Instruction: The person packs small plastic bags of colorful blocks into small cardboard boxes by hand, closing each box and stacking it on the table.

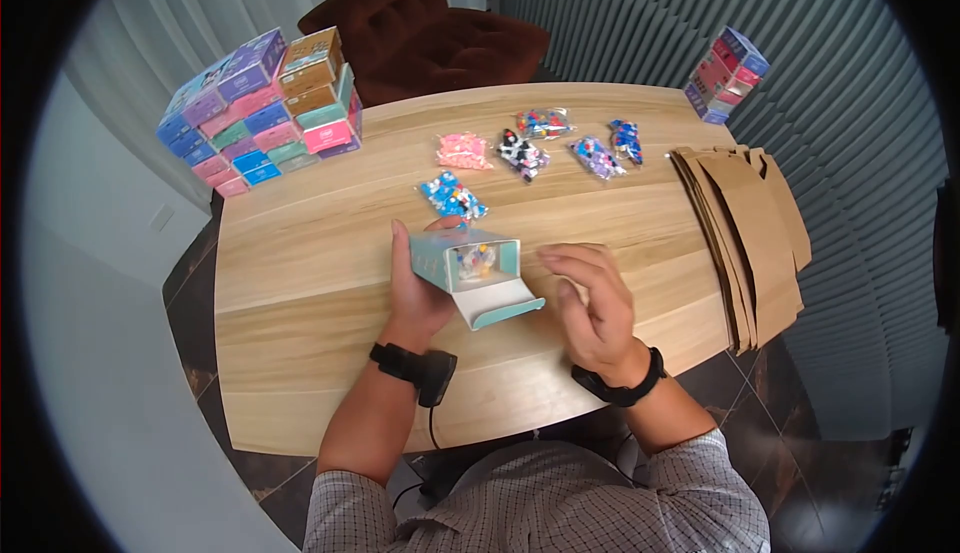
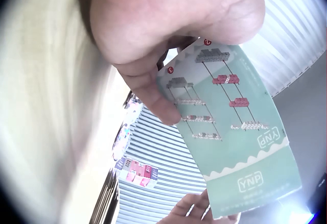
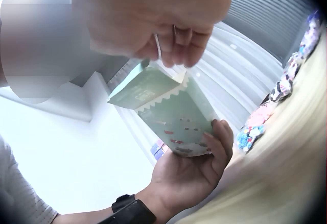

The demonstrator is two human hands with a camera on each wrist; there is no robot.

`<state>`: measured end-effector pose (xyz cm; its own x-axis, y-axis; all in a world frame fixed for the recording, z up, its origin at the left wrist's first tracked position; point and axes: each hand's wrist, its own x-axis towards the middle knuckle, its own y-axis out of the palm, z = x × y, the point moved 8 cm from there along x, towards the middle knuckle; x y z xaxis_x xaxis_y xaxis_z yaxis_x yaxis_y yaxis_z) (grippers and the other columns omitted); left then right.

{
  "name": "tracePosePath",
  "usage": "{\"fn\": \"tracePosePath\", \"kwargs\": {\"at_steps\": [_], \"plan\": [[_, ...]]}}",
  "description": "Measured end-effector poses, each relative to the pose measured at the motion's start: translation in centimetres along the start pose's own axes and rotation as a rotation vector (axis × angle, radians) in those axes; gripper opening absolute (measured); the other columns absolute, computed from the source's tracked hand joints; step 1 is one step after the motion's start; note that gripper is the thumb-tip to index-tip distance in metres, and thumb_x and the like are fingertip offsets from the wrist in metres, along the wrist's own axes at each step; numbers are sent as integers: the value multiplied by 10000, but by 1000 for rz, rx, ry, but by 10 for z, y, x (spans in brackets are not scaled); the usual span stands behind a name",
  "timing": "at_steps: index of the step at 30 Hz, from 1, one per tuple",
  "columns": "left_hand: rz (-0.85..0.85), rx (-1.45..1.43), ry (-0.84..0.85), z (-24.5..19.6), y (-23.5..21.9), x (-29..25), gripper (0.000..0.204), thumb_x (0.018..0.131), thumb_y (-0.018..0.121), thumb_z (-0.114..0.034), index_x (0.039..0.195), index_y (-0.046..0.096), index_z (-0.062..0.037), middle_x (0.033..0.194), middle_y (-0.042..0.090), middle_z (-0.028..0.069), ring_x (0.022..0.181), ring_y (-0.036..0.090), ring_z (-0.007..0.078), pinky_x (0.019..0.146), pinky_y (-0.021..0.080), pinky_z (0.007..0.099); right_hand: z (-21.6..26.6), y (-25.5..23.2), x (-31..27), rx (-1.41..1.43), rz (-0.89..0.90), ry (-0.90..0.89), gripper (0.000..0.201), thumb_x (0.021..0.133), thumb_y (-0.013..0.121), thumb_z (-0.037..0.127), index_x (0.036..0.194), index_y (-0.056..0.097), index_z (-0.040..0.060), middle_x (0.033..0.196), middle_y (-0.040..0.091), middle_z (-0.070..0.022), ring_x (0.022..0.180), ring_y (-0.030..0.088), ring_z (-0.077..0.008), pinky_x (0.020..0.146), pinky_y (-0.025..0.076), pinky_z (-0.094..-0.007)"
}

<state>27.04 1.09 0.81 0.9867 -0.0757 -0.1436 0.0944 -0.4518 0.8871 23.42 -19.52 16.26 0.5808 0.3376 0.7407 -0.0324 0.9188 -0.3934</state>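
Note:
My left hand (image 1: 415, 298) grips a mint-green cardboard box (image 1: 432, 259), its open end turned to the right in the head view. The end flap (image 1: 497, 311) hangs folded out, and a clear bag of small coloured pieces (image 1: 476, 263) shows inside. Printed block diagrams and "YNP" cover the side of the box seen in the left wrist view, where the left thumb (image 2: 162, 106) lies along its edge. Just right of the opening is my right hand (image 1: 597, 303), fingers loosely bent with nothing held. In the right wrist view its fingers (image 3: 191, 50) overlap the top of the box.
Several clear bags of coloured pieces (image 1: 462, 151) lie across the middle of the wooden table (image 1: 300, 283). Stacked small boxes (image 1: 262, 103) stand at the back left, with a smaller stack (image 1: 725, 78) at the back right. Brown paper bags (image 1: 750, 243) lie along the right edge.

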Motion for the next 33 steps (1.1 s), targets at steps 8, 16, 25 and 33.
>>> {"fn": "tracePosePath", "kwargs": {"at_steps": [8,16,25,33], "plan": [[26,27,12,0,4,0,850,1040,317,-771,1394,573,-43,1276,672,202,1196,659,364,1038,547,534,17,10,-11,-10,97,-50,453,737,805,-75,1169,713,21,1162,723,-144,1007,671,-332,863,546,-402],[85,36,-15,5,7,0,827,1060,332,-733,1402,561,-15,1269,672,204,1205,655,352,1078,522,511,11,8,2,-72,36,-17,347,801,841,-22,1130,737,20,1160,746,-133,992,679,-317,864,551,-397],[131,86,-37,8,12,-3,810,1073,341,-707,1397,546,6,1269,667,216,1229,644,344,1089,513,487,0,14,0,-59,47,89,310,818,838,0,1111,741,15,1140,734,-144,1021,666,-321,869,542,-397],[137,138,-45,10,13,-4,816,1066,347,-718,1401,546,-1,1275,668,222,1236,641,347,1088,514,484,-6,13,-4,-37,44,125,283,816,841,13,1079,736,16,1126,733,-143,1007,665,-321,864,537,-399]]}}
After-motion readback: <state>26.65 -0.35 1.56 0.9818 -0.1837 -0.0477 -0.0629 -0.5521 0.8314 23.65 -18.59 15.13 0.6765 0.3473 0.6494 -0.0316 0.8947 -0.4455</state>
